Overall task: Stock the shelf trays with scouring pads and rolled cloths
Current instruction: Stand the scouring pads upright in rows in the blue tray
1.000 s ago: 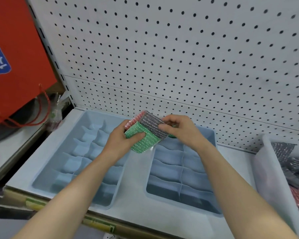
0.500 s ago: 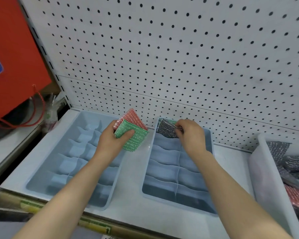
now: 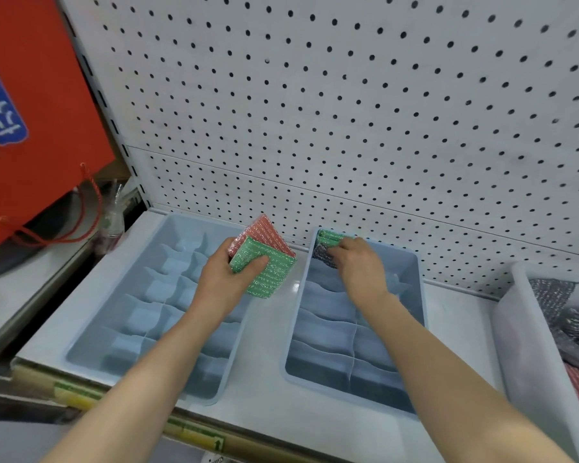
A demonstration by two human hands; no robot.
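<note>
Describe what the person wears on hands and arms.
Nothing shows: the left hand and right hand are gloveless, with no rings, watch or bracelet in view. The left forearm and right forearm are bare to the frame's edge; no sleeve appears.

left hand (image 3: 226,284): thumb clamps 2 glittery mesh scouring pads (image 3: 268,262), green over red | right hand (image 3: 360,267): knuckles up, fingertips seemingly pinching dark grey glittery scouring pad (image 3: 322,257) | bare forearms (image 3: 154,369) stretched forward

Two trays (image 3: 137,317) (image 3: 325,332), four scouring pads out, one bin (image 3: 528,345).
One red pad (image 3: 268,233) and one green pad (image 3: 271,275) in the left hand (image 3: 221,282); a second green pad (image 3: 328,237) and one grey pad (image 3: 321,259) in the right tray; the bin holds perhaps five more.
</note>
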